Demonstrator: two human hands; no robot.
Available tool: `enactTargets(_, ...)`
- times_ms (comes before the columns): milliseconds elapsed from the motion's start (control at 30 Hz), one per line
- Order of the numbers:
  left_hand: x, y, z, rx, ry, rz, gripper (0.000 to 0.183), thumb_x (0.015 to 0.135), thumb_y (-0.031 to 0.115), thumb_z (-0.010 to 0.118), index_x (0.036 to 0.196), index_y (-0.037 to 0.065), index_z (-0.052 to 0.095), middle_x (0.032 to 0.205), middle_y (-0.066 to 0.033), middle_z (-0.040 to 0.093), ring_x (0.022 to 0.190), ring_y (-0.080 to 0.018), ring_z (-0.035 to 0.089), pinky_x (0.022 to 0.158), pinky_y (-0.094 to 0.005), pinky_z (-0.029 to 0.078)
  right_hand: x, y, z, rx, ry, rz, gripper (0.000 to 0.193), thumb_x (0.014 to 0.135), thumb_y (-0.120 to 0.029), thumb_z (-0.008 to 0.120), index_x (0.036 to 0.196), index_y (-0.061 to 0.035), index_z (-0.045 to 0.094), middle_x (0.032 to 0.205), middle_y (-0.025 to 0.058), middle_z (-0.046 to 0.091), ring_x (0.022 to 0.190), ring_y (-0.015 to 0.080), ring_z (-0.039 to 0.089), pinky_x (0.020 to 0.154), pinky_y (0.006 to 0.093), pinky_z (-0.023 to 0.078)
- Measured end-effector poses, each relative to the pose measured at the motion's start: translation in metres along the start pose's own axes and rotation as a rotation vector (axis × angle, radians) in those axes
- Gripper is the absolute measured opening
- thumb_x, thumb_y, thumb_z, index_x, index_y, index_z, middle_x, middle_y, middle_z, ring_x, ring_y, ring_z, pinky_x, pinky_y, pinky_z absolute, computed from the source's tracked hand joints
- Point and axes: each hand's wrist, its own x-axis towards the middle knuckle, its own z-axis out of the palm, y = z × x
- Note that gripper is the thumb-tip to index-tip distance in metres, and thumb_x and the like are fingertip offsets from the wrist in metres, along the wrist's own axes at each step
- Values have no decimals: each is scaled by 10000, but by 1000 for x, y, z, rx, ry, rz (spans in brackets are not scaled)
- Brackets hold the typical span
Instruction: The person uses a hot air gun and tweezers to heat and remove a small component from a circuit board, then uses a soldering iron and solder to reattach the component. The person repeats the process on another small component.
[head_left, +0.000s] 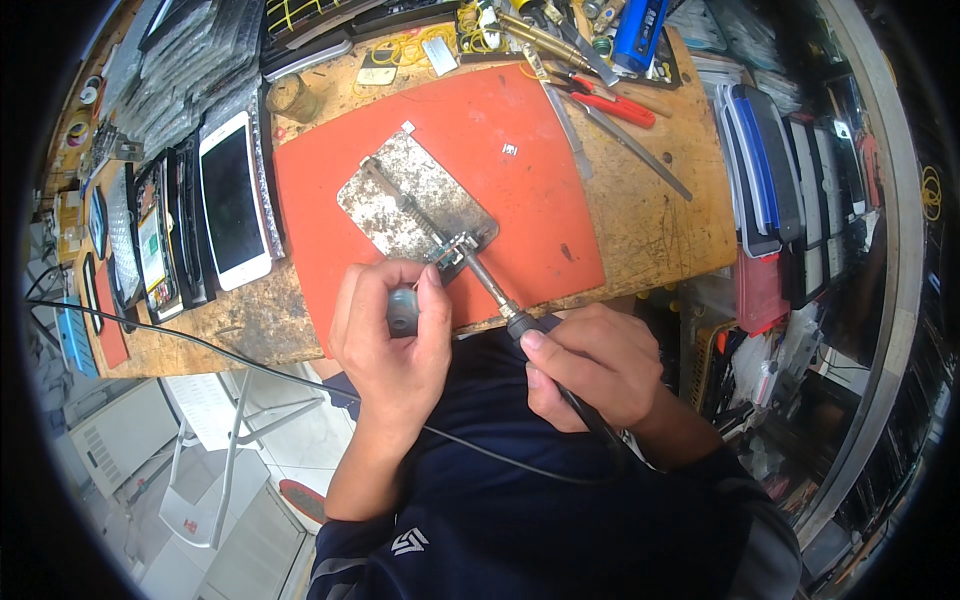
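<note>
My right hand (pixel 595 365) grips a soldering iron (pixel 490 280) by its black handle, its metal shaft slanting up and left. The tip reaches a small circuit board (pixel 453 252), seated at the near end of a worn metal board holder (pixel 410 190). My left hand (pixel 390 325) is curled around a small grey-green spool (pixel 403 312), which looks like solder wire. Thumb and forefinger pinch together just beside the board's near edge. Whatever is between those two fingertips is too small to make out.
An orange mat (pixel 535 200) lies beneath the holder on the wooden bench (pixel 700 235). At left stands a white-framed phone screen (pixel 235 200). Red-handled pliers (pixel 615 105) and a long file (pixel 640 150) lie far right. The iron's black cable (pixel 480 450) crosses my lap.
</note>
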Motion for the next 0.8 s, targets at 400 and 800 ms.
enactTargets(400, -1, -1, -1, -2, 9, 12, 104, 922, 4, 800, 942, 19, 699, 847, -91, 670, 667, -196, 620, 587, -337, 466, -3, -2, 2, -13, -13, -12, 383, 776, -3, 775, 1159, 5, 765, 825, 73, 686, 640, 219, 666, 545, 321, 541)
enactTargets(800, -1, 0, 1, 1, 0, 27, 108, 917, 4, 806, 946, 16, 703, 838, -93, 663, 672, -201, 618, 590, -338, 461, -2, 1, -4, -24, -41, -3, 397, 780, -3, 772, 1177, 5, 758, 832, 74, 689, 644, 216, 666, 545, 322, 541)
